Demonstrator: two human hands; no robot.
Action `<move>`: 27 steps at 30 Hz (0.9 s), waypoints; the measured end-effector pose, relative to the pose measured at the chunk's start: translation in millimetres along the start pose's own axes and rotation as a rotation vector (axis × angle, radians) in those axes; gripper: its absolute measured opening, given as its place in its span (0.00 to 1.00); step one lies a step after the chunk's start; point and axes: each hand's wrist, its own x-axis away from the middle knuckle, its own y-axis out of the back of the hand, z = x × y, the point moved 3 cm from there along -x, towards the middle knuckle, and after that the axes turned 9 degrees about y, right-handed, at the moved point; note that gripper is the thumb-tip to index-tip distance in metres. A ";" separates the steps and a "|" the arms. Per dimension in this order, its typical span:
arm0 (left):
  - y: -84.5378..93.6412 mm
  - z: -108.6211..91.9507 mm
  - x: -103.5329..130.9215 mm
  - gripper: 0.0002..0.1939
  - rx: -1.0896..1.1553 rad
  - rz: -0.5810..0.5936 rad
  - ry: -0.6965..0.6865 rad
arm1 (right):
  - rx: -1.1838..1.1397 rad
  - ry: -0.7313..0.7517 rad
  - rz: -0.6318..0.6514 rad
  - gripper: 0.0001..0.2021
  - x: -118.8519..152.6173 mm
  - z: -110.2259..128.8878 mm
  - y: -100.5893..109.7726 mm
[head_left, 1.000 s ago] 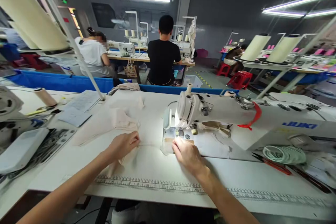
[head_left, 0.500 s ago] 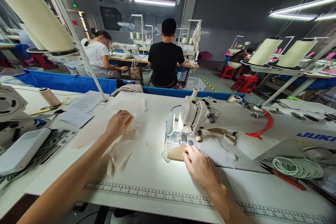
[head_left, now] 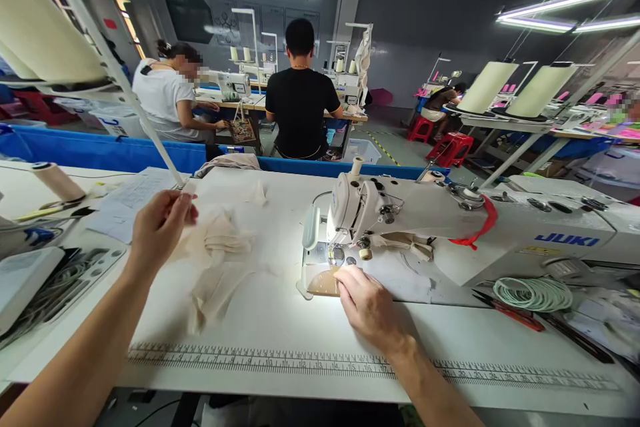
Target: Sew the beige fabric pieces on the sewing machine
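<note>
My left hand point(head_left: 163, 223) is raised over the left side of the table, its fingers curled together; whatever they may hold is hidden. Beige fabric pieces point(head_left: 225, 240) lie to its right in a loose pile, with another crumpled beige piece point(head_left: 207, 297) nearer me. My right hand point(head_left: 369, 303) rests in front of the sewing machine point(head_left: 410, 213), fingers bent and pressed together at the right end of a flat brown piece with a rounded edge point(head_left: 323, 282). That piece sits just in front of the needle area; what lies under the right fingertips is hidden.
A printed ruler point(head_left: 280, 363) runs along the table's front edge. Red-handled snips point(head_left: 515, 315) and a coil of pale green cord point(head_left: 533, 295) lie right. A thread stand pole point(head_left: 145, 120) rises at left beside papers point(head_left: 125, 203). Other people sit beyond the blue trough point(head_left: 100, 147).
My left hand has moved left and toward me, away from the beige fabric pile. The right hand stays at the brown piece. The whole view has shifted a little to the right.
</note>
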 end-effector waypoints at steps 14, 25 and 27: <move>-95.3 -6.3 43.2 0.19 -0.349 0.758 -0.119 | 0.105 0.138 0.196 0.18 1.6 15.2 -5.7; -179.6 -50.0 86.5 0.09 -0.034 0.992 -0.047 | 0.217 0.171 0.210 0.14 3.6 20.5 -7.3; -186.7 -40.4 83.1 0.08 -0.092 0.948 -0.075 | 0.221 0.170 0.222 0.14 3.7 20.2 -6.9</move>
